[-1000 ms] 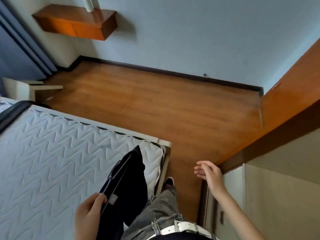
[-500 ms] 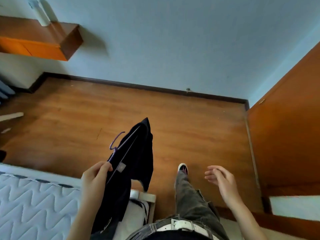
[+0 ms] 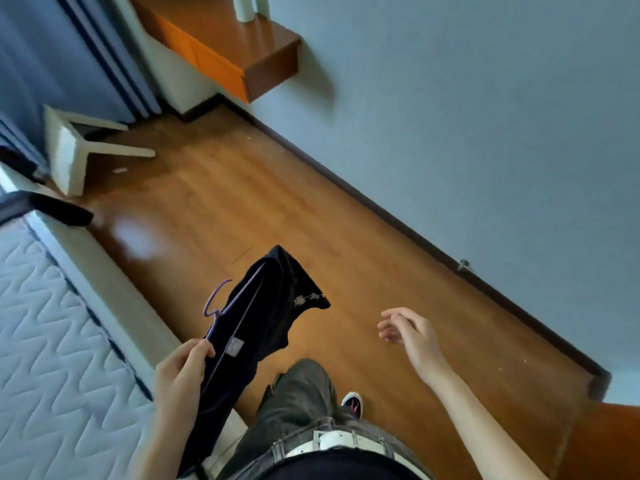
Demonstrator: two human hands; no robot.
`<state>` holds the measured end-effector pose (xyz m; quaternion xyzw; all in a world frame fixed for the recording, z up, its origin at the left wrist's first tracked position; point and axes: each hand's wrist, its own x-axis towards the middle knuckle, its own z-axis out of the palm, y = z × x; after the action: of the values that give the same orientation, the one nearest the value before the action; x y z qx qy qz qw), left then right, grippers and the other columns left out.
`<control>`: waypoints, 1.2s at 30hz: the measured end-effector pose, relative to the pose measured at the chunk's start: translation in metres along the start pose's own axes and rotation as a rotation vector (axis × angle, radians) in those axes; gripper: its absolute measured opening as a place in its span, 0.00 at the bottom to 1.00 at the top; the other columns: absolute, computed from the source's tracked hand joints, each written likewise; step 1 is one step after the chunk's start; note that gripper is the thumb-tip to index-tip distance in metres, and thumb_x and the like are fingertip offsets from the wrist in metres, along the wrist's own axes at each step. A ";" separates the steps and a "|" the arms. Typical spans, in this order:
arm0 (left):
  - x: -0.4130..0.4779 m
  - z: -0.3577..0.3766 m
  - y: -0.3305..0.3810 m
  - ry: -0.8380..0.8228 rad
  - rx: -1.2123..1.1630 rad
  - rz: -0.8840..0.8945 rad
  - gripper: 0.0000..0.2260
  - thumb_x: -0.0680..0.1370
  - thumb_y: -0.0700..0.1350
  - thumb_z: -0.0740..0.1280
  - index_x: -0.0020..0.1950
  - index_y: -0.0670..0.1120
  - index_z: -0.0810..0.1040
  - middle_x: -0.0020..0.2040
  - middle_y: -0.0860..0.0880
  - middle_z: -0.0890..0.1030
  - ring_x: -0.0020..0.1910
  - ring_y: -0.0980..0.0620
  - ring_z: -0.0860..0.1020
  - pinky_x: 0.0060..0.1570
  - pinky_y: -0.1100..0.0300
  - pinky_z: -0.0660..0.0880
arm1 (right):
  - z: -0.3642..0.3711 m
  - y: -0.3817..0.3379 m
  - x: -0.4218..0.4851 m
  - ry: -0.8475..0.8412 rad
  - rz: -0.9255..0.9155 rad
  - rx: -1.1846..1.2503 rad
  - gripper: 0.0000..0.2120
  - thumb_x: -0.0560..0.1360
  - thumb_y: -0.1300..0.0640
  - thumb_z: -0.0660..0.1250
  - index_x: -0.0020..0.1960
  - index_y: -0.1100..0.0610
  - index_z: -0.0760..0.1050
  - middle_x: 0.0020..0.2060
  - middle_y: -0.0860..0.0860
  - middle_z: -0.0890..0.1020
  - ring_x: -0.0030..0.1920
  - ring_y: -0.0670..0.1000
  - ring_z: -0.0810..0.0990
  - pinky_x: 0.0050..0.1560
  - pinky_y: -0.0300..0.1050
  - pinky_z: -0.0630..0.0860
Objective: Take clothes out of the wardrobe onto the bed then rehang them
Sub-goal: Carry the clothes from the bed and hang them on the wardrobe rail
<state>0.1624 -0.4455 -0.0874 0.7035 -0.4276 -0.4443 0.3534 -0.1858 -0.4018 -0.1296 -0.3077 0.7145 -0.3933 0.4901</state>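
Fingers of our left hand [image 3: 180, 375] pinch a dark garment [image 3: 263, 317] on its purple hanger [image 3: 221, 306], long axis slanting up-right above the floor [image 3: 346, 237] beside the bed [image 3: 52, 341]; our right hand [image 3: 408, 330] hangs loosely curled, holding nothing.

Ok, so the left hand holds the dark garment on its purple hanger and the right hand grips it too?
No: the left hand holds the dark garment on its purple hanger, but the head view shows the right hand empty, apart from it.
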 end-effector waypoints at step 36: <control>0.616 0.019 0.222 1.001 -0.285 -0.345 0.13 0.77 0.39 0.64 0.32 0.43 0.76 0.23 0.55 0.71 0.29 0.49 0.64 0.33 0.57 0.61 | 0.436 -0.490 0.764 -0.841 -0.204 -0.484 0.13 0.80 0.64 0.57 0.48 0.60 0.80 0.40 0.59 0.84 0.40 0.57 0.84 0.40 0.46 0.80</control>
<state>0.2280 -1.0967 -0.0986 0.8340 -0.0213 -0.1606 0.5275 -0.0005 -1.3911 -0.1479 -0.6129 0.4921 -0.1041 0.6094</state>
